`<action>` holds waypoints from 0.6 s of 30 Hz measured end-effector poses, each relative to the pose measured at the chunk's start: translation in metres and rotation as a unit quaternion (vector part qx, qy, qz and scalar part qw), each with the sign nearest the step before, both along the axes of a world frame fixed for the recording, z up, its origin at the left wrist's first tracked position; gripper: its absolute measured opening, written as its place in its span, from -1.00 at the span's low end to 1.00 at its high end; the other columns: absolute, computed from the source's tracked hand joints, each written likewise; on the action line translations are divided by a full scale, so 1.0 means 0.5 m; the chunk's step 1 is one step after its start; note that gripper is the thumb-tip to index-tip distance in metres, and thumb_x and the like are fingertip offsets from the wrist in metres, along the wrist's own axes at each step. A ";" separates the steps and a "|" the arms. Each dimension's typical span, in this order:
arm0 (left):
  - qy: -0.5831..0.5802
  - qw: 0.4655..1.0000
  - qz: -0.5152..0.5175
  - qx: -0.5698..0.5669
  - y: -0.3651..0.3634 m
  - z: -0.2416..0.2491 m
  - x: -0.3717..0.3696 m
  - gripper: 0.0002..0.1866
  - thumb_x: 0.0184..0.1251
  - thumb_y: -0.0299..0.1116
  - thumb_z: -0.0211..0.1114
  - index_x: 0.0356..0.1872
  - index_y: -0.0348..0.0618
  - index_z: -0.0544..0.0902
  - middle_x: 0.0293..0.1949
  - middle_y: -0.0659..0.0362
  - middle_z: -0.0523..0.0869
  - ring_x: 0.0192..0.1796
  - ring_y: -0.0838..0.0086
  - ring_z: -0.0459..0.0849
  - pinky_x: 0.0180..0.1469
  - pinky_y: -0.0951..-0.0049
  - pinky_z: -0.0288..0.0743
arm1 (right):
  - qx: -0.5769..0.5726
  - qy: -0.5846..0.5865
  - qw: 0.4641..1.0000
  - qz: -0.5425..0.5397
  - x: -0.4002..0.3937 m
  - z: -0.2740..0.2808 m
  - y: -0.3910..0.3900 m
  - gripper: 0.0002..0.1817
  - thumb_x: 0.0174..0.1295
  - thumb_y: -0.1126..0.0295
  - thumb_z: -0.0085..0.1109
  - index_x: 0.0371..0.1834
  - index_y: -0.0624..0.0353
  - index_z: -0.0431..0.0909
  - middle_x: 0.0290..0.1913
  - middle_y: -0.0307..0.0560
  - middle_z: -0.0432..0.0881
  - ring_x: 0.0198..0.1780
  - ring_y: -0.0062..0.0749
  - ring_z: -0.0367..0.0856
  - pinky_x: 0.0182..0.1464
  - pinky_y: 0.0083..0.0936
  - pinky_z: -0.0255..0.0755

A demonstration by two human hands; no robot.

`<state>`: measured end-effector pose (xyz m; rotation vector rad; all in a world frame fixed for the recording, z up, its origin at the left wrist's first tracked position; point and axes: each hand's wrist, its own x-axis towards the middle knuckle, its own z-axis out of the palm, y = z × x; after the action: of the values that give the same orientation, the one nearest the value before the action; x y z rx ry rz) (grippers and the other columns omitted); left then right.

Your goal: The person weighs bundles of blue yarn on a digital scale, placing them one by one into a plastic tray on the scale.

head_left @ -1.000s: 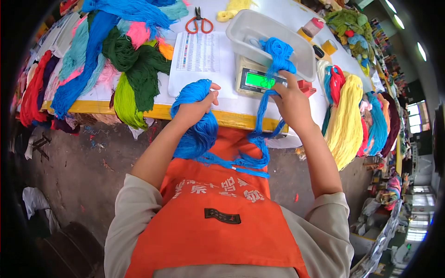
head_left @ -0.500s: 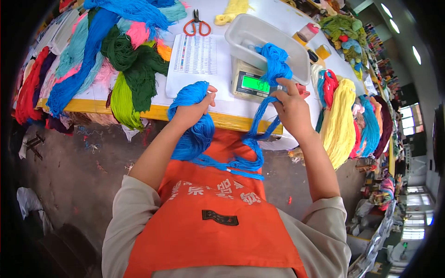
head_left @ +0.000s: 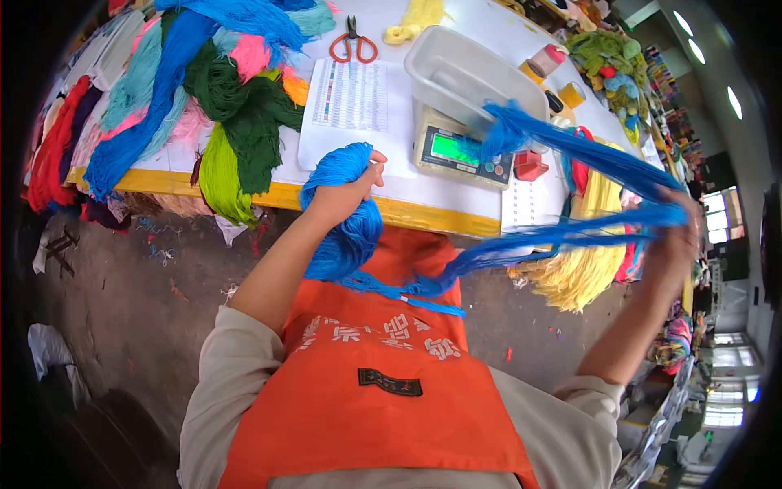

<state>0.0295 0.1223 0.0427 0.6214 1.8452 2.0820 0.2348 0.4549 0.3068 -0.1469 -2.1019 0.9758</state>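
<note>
My left hand (head_left: 346, 194) grips a thick bundle of bright blue yarn (head_left: 346, 220) just in front of the yellow table edge (head_left: 277, 196). From it a strand of the same blue yarn (head_left: 529, 240) runs low across my orange apron to my right hand (head_left: 672, 236), which is flung far out to the right and closed on it. Another length of that strand (head_left: 562, 143) stretches back from my right hand to the grey tray (head_left: 456, 69) on the digital scale (head_left: 460, 151).
Skeins of blue, green, pink and red yarn (head_left: 220, 98) pile on the table's left. A colour chart sheet (head_left: 350, 94) and red scissors (head_left: 352, 45) lie at centre. Yellow, red and blue skeins (head_left: 590, 244) hang at the right. Bottles (head_left: 546, 57) stand behind the tray.
My right hand has swung from beside the scale far out to the right, pulling the blue strand taut out of the tray. My left hand has stayed in place.
</note>
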 end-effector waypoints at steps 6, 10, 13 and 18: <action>0.008 1.000 -0.003 0.000 0.001 -0.002 -0.004 -0.81 0.43 -0.43 0.17 -0.03 -0.25 0.59 -0.42 0.22 0.65 -0.56 0.69 0.45 -0.49 0.59 0.37 | 0.345 0.156 0.856 -0.352 0.347 0.257 0.240 -0.60 0.27 0.22 0.26 0.12 0.15 0.60 0.01 -0.01 0.68 0.05 -0.22 0.65 0.09 -0.31 0.56; 0.000 1.000 0.000 -0.004 0.000 0.006 -0.001 -0.81 0.43 -0.43 0.17 -0.03 -0.26 0.60 -0.44 0.22 0.66 -0.57 0.69 0.44 -0.50 0.58 0.36 | 0.111 0.023 0.965 -0.235 0.302 0.265 0.086 -0.56 0.32 0.33 0.15 0.26 0.14 0.51 0.09 -0.01 0.65 0.12 -0.21 0.62 0.23 -0.30 0.45; 0.001 1.000 0.004 -0.009 -0.003 0.010 0.000 -0.81 0.43 -0.43 0.17 -0.04 -0.28 0.60 -0.45 0.22 0.66 -0.57 0.70 0.43 -0.49 0.59 0.35 | 0.245 -0.271 0.921 -0.134 0.199 0.225 -0.063 -0.53 0.18 0.57 0.04 0.22 0.18 0.50 0.07 -0.02 0.62 0.09 -0.23 0.57 0.23 -0.35 0.38; 0.006 1.000 0.004 0.014 -0.006 0.003 0.000 -0.81 0.43 -0.44 0.16 -0.04 -0.29 0.60 -0.46 0.22 0.65 -0.57 0.70 0.42 -0.49 0.59 0.35 | 0.300 -0.349 0.879 -0.121 0.200 0.241 -0.072 -0.53 0.13 0.70 0.04 0.15 0.18 0.51 -0.06 -0.16 0.54 -0.08 -0.59 0.48 -0.04 -0.65 0.36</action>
<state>0.0294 0.1191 0.0442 0.6362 1.8308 2.1174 0.3350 0.4187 0.4272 -0.4856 -2.8503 0.0609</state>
